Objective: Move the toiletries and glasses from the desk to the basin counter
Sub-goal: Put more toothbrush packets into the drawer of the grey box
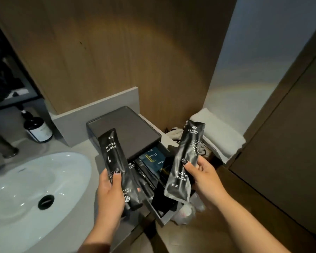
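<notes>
Left hand: your left hand grips a black toothbrush packet, fingers curled round its lower half, lettering upside down.
Right hand: your right hand pinches a second toothbrush packet at mid-length, held upright.
Drawer: the grey box on the bench has its drawer open between both hands, more packets inside.
Left: basin, with a dark bottle beyond it.
Right: folded towel.

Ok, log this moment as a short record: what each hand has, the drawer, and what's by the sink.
left hand: grips a black toothbrush packet, print upside down
right hand: grips a second toothbrush packet, upright
drawer: pulled open from the grey box, more packets inside
sink: left of the box, dark bottle behind it
towel: folded, at right
</notes>
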The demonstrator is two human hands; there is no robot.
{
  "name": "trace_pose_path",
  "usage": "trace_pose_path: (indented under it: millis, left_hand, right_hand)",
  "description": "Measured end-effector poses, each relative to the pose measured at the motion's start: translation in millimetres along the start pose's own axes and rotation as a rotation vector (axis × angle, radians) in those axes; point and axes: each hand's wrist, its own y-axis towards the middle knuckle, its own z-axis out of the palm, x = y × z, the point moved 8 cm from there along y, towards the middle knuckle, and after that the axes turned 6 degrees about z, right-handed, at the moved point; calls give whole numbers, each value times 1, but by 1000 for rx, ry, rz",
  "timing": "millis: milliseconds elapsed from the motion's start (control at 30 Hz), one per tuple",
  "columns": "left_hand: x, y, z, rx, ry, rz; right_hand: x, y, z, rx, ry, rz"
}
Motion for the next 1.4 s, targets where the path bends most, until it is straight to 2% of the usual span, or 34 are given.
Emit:
trace_pose_path:
  millis: [233, 400, 600, 933, 1133, 1400]
  left_hand:
    - [-9, -37, 29, -234, -102, -6]
    - [4, -64, 11, -378, -114, -59]
    - [-3, -69, -13, -515, -188, -57]
    - [10, -70, -41, -519, -338, -103]
    - [17, -69, -57, -528, -187, -94]
    - [17, -62, -54, -516, -174, -121]
  right_hand:
    - [-5, 24, -12, 335, -236, 62]
    - [-20, 28, 5, 550, -354, 164]
    - [-35, 41, 34, 676, -492, 252]
    - [-72, 60, 78, 653, -532, 401]
    - [-90, 67, 88, 567, -668, 317]
    - [-87, 73, 93, 501, -811, 163]
